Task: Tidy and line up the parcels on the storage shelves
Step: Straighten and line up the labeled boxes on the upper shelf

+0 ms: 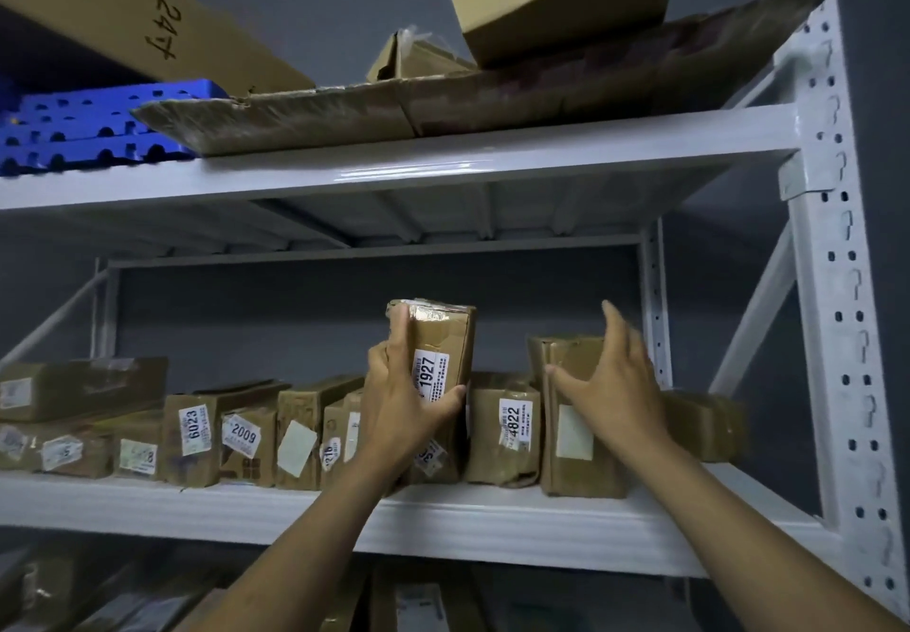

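A row of brown taped parcels with white number labels stands along the middle shelf [443, 518]. My left hand [404, 405] grips an upright parcel labelled 1927 [443, 341], which sticks up above the row. To its right stands a lower parcel labelled 4822 [502, 434]. Further right, my right hand [610, 380] lies with spread, straight fingers against a tall parcel [571, 434] bearing a blank white label. Parcels labelled 6023 [194, 434] and 2009 [246, 439] stand left of my hands.
Stacked flat parcels [79, 390] lie at the far left of the middle shelf, and another parcel [709, 424] sits at the far right by the white upright post [837, 287]. The top shelf carries flattened cardboard [443, 104], boxes and blue plastic trays [88, 129]. More parcels show dimly below.
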### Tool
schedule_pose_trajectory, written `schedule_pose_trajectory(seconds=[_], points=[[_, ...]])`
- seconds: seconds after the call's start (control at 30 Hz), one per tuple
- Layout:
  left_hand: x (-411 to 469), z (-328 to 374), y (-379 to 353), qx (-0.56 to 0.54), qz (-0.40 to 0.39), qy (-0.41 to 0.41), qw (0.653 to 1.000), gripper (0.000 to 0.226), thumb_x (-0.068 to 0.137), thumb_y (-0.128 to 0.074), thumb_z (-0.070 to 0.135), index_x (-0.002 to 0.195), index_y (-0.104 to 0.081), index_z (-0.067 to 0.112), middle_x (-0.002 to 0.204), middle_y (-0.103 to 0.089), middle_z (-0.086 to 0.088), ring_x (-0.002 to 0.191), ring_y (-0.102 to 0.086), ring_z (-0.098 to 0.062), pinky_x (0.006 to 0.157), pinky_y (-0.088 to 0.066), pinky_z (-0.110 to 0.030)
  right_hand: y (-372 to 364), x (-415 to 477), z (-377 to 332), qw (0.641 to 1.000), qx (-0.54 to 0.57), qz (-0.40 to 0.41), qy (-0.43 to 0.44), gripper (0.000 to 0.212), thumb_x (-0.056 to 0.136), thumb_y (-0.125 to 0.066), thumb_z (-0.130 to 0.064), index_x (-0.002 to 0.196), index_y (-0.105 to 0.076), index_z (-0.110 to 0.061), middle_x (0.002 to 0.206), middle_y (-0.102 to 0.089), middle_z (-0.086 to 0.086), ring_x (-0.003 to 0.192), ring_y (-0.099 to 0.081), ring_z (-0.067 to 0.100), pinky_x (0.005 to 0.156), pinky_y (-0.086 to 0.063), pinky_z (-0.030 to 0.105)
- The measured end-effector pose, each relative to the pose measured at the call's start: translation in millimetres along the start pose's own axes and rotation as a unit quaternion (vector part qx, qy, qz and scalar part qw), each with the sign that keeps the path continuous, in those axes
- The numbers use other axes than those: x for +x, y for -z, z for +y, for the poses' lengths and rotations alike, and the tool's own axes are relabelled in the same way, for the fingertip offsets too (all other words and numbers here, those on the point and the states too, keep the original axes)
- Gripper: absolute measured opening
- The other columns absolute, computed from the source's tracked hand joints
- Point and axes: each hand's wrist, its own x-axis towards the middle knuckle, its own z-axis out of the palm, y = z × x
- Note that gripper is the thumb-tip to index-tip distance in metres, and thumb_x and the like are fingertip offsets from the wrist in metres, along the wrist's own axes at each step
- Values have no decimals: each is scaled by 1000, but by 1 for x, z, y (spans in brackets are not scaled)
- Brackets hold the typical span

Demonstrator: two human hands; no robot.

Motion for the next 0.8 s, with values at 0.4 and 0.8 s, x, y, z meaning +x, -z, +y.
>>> schedule_pose_trajectory(seconds=[0.4, 0.8], points=[[7, -9, -33, 203, -3, 5, 979, 112, 68, -65, 66, 149, 4, 31, 126, -56, -10, 115, -51, -28, 112, -21, -57, -39, -20, 24, 991, 39, -42, -119, 135, 69, -79, -54, 144, 31, -31, 158, -20, 10, 127, -47, 31, 78, -42, 31], [9, -19, -22, 226, -29, 23, 973, 122, 64, -57, 76, 150, 10, 22, 129, -47, -18, 119, -44, -31, 108, -29, -49, -57, -25, 17, 990, -116, -5, -83, 122, 71, -64, -70, 145, 21, -25, 146, -39, 11, 104, -60, 26, 63, -43, 25]])
